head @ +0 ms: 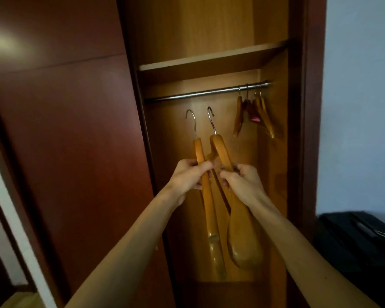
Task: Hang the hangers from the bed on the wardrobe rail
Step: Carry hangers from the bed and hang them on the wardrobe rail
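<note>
Wooden hangers are being held up in front of the open wardrobe, one in each grip: the left hand [188, 176] is curling round the left hanger [206, 190], the right hand [242, 181] is closing its fingers round the right hanger [236, 210], and both are sitting just below the rail [200, 93], hooks up and not yet over it. The two hands are touching and the hanger bodies are crossing near the necks, so to my eye the likeliest slip is the pair snagging on each other as one is lifted, twisting a hook away from the bar. The right hook [211, 120] is turning sideways, which I'd guess could make it miss or glance off. The shelf [209, 61] is sitting close above the rail, leaving little room to bring a hook over. Several hung hangers [252, 114] are crowding the right end, so the bare left stretch looks safer. The sliding door [65, 130] is standing to the left, and a dark bag [360, 236] is lying low on the right.
</note>
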{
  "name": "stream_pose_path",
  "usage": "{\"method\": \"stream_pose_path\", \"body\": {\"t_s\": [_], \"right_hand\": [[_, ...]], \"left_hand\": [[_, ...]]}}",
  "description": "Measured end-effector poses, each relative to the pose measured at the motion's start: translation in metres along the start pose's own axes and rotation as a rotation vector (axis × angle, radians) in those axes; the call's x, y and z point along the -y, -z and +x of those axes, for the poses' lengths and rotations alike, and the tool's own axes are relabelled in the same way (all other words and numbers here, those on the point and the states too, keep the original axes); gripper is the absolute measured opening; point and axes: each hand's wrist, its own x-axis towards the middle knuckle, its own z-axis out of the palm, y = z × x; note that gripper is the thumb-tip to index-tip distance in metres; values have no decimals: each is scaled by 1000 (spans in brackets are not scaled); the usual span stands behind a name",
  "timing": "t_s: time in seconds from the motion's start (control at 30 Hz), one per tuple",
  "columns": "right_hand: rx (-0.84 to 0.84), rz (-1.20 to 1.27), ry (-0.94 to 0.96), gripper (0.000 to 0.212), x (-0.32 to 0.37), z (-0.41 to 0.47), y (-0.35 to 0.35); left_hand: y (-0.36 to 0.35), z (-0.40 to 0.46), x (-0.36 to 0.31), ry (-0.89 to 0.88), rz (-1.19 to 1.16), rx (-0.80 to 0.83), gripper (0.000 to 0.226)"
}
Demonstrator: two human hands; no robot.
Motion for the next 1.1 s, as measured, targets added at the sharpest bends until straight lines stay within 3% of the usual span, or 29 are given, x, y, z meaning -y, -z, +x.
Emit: {"method": "stream_pose_path", "body": {"t_s": [0.5,0.83,1.1], "right_hand": [[-248,49,-23,9,-35,276,-77],[-383,11,112,11,-40,401,-48],[-425,-7,89,12,-32,443,-15]], "left_hand": [[57,277,56,-24,-145,11,22],[24,417,46,-151,-124,74,23],[-5,476,42,-168,-148,158,30]]}}
